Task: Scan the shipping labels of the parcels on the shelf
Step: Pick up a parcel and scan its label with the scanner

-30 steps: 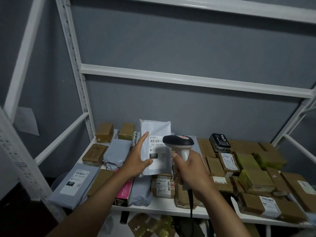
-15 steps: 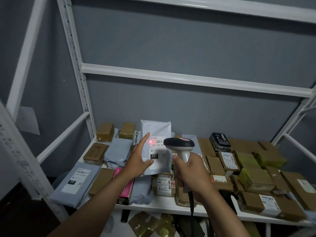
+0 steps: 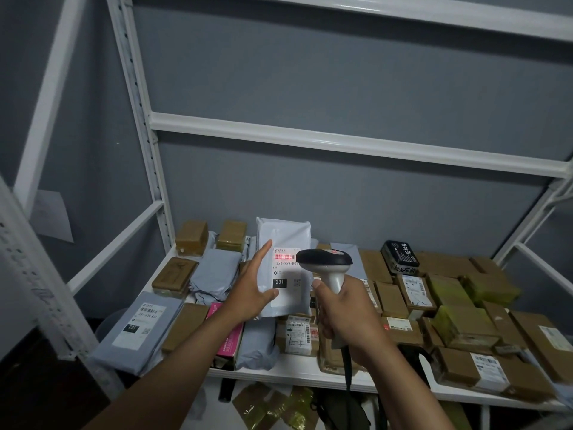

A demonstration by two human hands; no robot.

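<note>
My left hand (image 3: 251, 290) holds a white poly-mailer parcel (image 3: 285, 240) upright above the shelf, thumb across its lower front, index finger up along its left edge. Its shipping label (image 3: 286, 274) faces me, and a red scan line glows across the barcode at the label's top. My right hand (image 3: 344, 311) grips the handle of a grey and black barcode scanner (image 3: 325, 262), whose head points at the label from the right. The scanner's cable hangs down below my wrist.
The white shelf (image 3: 297, 372) carries many parcels: grey mailers (image 3: 139, 327) at left, a pink box (image 3: 228, 339), brown taped boxes (image 3: 459, 324) at right, a black box (image 3: 400, 257) at the back. White uprights stand left and right; a crossbar (image 3: 341, 141) runs overhead.
The red scan light, absent a second ago and a dot half a second ago, now spreads as a line over the barcode. Both hands have barely moved.
</note>
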